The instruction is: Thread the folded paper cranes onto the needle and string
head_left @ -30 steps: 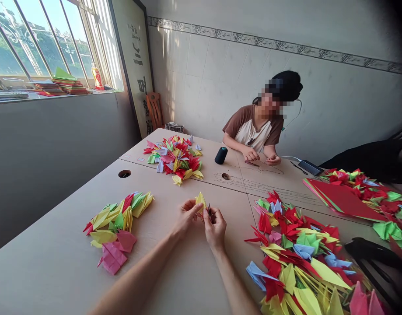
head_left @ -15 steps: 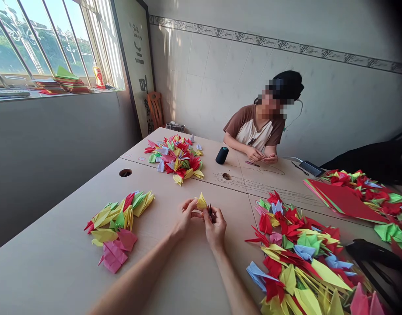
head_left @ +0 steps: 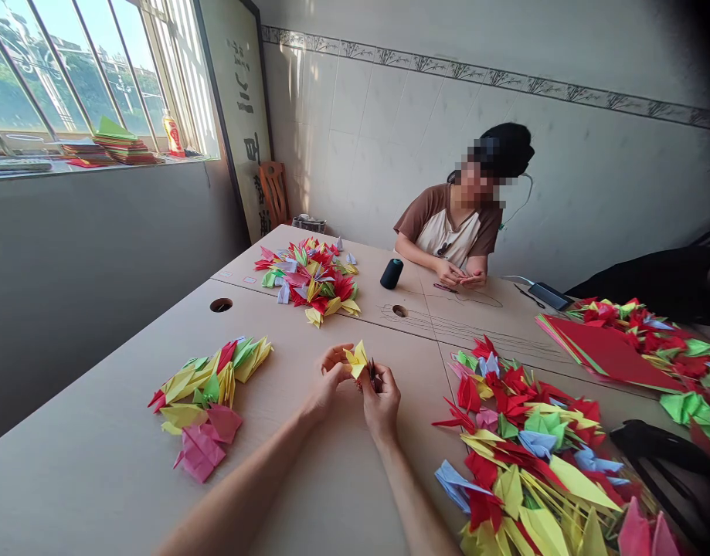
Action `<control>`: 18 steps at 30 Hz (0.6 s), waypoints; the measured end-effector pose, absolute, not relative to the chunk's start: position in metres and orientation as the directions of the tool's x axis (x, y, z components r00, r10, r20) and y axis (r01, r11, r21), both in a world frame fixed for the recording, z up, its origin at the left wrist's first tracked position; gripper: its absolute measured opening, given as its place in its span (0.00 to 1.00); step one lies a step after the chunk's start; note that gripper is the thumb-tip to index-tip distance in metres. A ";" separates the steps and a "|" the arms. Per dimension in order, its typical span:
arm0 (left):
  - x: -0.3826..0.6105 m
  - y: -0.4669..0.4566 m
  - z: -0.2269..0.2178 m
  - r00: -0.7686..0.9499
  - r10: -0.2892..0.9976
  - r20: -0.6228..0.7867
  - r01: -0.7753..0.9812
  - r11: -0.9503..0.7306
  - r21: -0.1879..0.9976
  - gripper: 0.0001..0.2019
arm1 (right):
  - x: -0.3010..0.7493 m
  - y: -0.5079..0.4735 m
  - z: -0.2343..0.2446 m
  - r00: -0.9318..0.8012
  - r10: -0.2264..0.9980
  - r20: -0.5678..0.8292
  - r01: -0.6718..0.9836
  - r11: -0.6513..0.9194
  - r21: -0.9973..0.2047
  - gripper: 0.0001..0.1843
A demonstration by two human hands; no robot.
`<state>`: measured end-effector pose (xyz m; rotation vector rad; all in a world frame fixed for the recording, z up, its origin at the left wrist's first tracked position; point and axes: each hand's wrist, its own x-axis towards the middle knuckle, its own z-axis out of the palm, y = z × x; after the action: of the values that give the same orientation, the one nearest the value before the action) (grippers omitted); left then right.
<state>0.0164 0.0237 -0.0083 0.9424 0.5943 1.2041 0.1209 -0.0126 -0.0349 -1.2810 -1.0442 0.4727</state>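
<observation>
The right hand (head_left: 381,405) is pinching one yellow paper crane (head_left: 356,360) (a dark tip beside it is too small to tell). The left hand (head_left: 331,378) is curving open just beside it. Four heaps are lying around: a nine o'clock heap (head_left: 209,394), an eleven o'clock heap (head_left: 308,282), a three o'clock heap (head_left: 638,347), a four o'clock heap (head_left: 522,440).

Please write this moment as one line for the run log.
left grip: at yellow folded paper | right grip: on dark paper piece | nearest pile: paper cranes
</observation>
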 end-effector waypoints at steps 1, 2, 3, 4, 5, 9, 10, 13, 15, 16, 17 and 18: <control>0.016 0.024 -0.008 0.270 0.959 0.088 -0.514 0.066 0.855 0.17 | 0.121 -0.012 -0.035 0.492 0.791 0.365 0.239 0.280 -0.930 0.16; 0.016 0.023 -0.007 0.255 0.963 0.084 -0.519 0.063 0.853 0.16 | 0.121 -0.012 -0.036 0.495 0.790 0.362 0.231 0.282 -0.931 0.16; 0.017 0.023 -0.006 0.241 0.967 0.077 -0.522 0.062 0.851 0.15 | 0.121 -0.012 -0.037 0.498 0.790 0.359 0.226 0.281 -0.933 0.16; 0.017 0.023 -0.005 0.233 0.970 0.071 -0.522 0.063 0.851 0.13 | 0.121 -0.012 -0.037 0.498 0.791 0.356 0.224 0.279 -0.934 0.16; 0.017 0.022 -0.004 0.231 0.971 0.064 -0.516 0.066 0.854 0.12 | 0.121 -0.012 -0.037 0.494 0.795 0.352 0.224 0.275 -0.935 0.16; 0.017 0.021 0.002 0.245 0.968 0.053 -0.443 0.064 0.894 0.12 | 0.122 -0.012 -0.038 0.477 0.805 0.353 0.251 0.260 -0.932 0.16; 0.017 0.021 0.003 0.252 0.966 0.051 -0.424 0.063 0.903 0.12 | 0.122 -0.012 -0.038 0.478 0.803 0.356 0.259 0.258 -0.931 0.16; 0.017 0.021 0.003 0.272 0.961 0.056 -0.412 0.063 0.909 0.11 | 0.123 -0.012 -0.039 0.489 0.791 0.368 0.276 0.260 -0.925 0.16; 0.018 0.022 0.002 0.275 0.960 0.061 -0.423 0.064 0.904 0.11 | 0.123 -0.012 -0.039 0.493 0.788 0.369 0.277 0.260 -0.925 0.16; 0.018 0.022 0.001 0.274 0.960 0.062 -0.428 0.065 0.901 0.12 | 0.123 -0.012 -0.038 0.492 0.790 0.366 0.275 0.257 -0.926 0.16; 0.018 0.022 0.000 0.271 0.961 0.062 -0.433 0.064 0.899 0.11 | 0.123 -0.012 -0.037 0.488 0.795 0.361 0.271 0.255 -0.928 0.16; 0.019 0.023 -0.001 0.265 0.962 0.064 -0.438 0.061 0.897 0.11 | 0.123 -0.012 -0.036 0.482 0.800 0.358 0.263 0.258 -0.930 0.16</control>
<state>0.0186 0.0226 -0.0010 0.9884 0.6767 1.1911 0.1226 -0.0117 -0.0355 -1.3039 -1.0572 0.4754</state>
